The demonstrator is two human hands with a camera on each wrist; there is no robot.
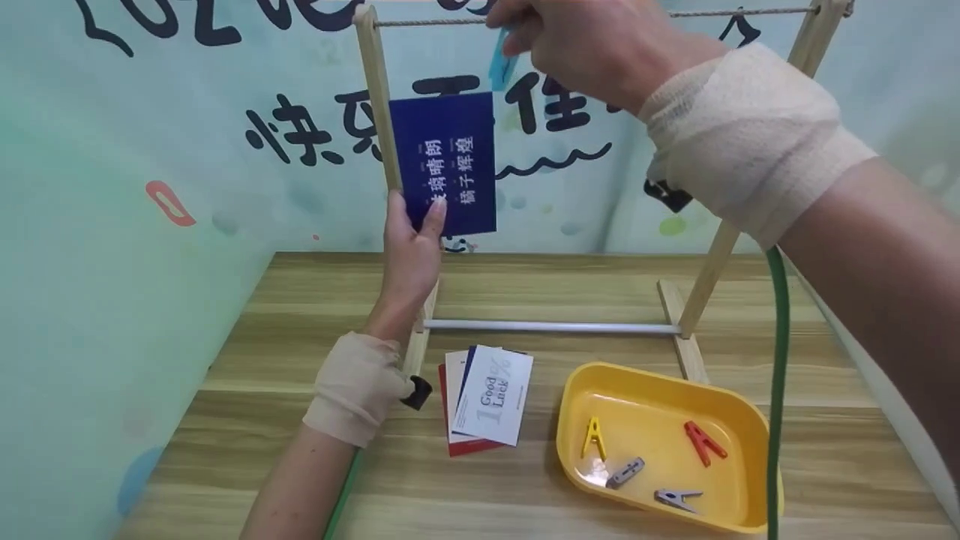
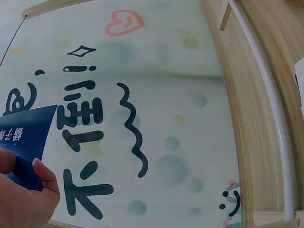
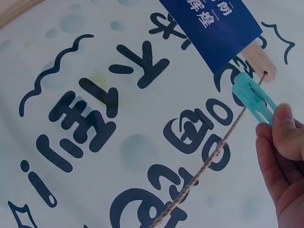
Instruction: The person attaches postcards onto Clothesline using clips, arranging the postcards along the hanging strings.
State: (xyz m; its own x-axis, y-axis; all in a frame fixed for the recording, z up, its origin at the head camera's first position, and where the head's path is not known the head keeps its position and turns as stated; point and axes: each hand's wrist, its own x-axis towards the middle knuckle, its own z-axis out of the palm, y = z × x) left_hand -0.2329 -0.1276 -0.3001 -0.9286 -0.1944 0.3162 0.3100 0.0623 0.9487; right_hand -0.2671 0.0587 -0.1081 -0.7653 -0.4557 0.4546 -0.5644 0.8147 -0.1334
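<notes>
A dark blue card (image 1: 457, 120) with white characters stands upright in front of the left post of a wooden frame. My left hand (image 1: 411, 259) pinches its lower edge, thumb across the front; the left wrist view shows this card (image 2: 35, 128) too. Up at the rope (image 1: 735, 12), my right hand (image 1: 600, 49) holds a light blue clothespin (image 1: 501, 66) between thumb and fingers. In the right wrist view the clothespin (image 3: 251, 95) is close to the rope and just apart from the card. Whether its jaws touch the rope I cannot tell.
A stack of cards (image 1: 495, 397) lies on the wooden table (image 1: 262, 450). Right of it, a yellow tray (image 1: 570, 420) holds several clothespins, including a yellow one (image 1: 594, 437) and a red one (image 1: 703, 442). A white bar (image 1: 555, 326) joins the frame's feet. A green cable (image 1: 778, 375) hangs from the right wrist.
</notes>
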